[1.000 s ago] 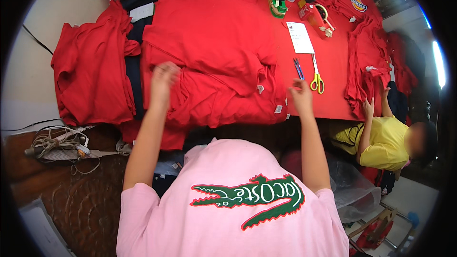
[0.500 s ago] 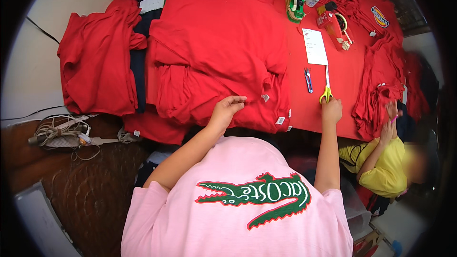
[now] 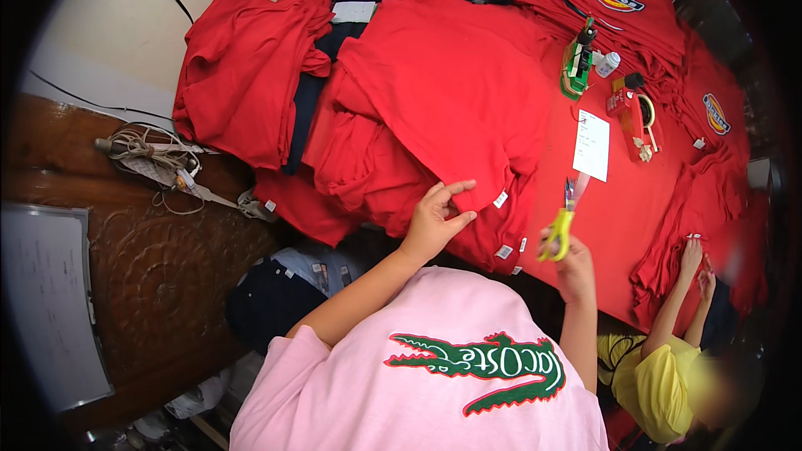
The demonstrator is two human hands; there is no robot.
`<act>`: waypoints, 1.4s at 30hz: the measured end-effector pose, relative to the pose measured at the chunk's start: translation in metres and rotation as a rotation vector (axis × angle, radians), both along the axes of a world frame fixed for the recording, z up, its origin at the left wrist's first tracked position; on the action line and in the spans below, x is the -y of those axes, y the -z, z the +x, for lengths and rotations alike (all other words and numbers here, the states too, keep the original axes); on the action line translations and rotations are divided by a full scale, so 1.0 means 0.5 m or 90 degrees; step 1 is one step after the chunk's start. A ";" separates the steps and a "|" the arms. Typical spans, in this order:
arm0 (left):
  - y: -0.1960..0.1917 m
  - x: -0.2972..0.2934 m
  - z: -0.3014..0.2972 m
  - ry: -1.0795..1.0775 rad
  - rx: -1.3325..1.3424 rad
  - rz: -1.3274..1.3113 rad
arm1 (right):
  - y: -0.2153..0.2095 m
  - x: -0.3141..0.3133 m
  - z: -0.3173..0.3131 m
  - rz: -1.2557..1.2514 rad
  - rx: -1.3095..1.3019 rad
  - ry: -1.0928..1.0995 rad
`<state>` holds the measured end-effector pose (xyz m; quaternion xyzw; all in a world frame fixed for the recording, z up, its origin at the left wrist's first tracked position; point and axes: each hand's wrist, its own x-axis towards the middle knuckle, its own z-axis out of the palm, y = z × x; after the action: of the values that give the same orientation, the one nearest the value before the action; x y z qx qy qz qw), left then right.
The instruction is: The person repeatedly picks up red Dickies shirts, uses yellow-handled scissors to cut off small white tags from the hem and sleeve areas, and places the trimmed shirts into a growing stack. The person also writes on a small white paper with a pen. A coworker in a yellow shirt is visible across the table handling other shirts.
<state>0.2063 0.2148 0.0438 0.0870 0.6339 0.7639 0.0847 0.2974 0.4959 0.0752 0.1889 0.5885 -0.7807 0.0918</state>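
My left hand [image 3: 436, 221] grips the near edge of a red shirt [image 3: 455, 67], with cloth between its thumb and fingers. This shirt lies on top of a pile of red garments, with a small white tag [image 3: 500, 199] beside the fingers. My right hand [image 3: 574, 270] holds yellow-handled scissors [image 3: 559, 235] raised over the table's near edge, their blades pointing away and a little blurred. Just behind the blades, small blue thread snips [image 3: 571, 191] lie on the red surface, partly covered. A white written paper [image 3: 591, 145] lies beyond them.
Green [image 3: 576, 67] and red tape dispensers [image 3: 628, 113] and a small white bottle [image 3: 608, 63] stand at the back right. Folded red shirts [image 3: 610, 0] with printed emblems are stacked behind. On the right, a person in a yellow shirt [image 3: 656, 384] handles red garments. Coiled cables [image 3: 150, 154] lie at left.
My right hand has lifted the scissors off the table and drawn them nearer. My left hand has taken hold of the red shirt's edge. The whole view has shifted and tilted.
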 end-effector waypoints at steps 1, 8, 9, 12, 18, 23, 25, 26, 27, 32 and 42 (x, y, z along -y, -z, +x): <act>-0.005 -0.001 0.002 -0.006 0.000 0.018 | -0.027 0.026 -0.005 0.019 0.041 -0.079; -0.043 0.011 0.009 -0.026 0.007 0.057 | -0.047 0.082 -0.016 0.640 -0.212 -0.175; -0.052 0.010 0.009 -0.030 0.002 0.045 | -0.050 0.084 -0.016 0.669 -0.217 -0.178; -0.065 0.015 0.015 -0.028 -0.002 0.035 | -0.075 0.099 -0.017 0.719 -0.223 -0.189; -0.072 0.012 0.015 -0.026 -0.012 0.057 | -0.080 0.104 -0.011 0.757 -0.262 -0.200; -0.074 0.013 0.011 -0.012 -0.015 0.081 | -0.071 0.107 -0.005 0.764 -0.291 -0.197; -0.079 0.011 0.010 -0.002 -0.011 0.091 | -0.073 0.112 -0.006 0.761 -0.281 -0.200; -0.082 0.011 0.011 0.000 -0.020 0.047 | -0.076 0.117 -0.008 0.757 -0.269 -0.206; -0.085 0.013 0.013 0.002 -0.030 0.004 | -0.078 0.120 -0.010 0.754 -0.257 -0.211; -0.080 0.020 0.014 -0.017 -0.057 -0.050 | -0.090 0.122 -0.017 0.747 -0.256 -0.217; -0.080 0.021 0.017 0.002 -0.048 -0.005 | -0.094 0.130 -0.027 0.748 -0.307 -0.209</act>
<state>0.2150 0.2042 0.0838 0.1166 0.6394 0.7574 0.0626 0.2838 0.4309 0.1222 -0.0654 0.9422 -0.3259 -0.0431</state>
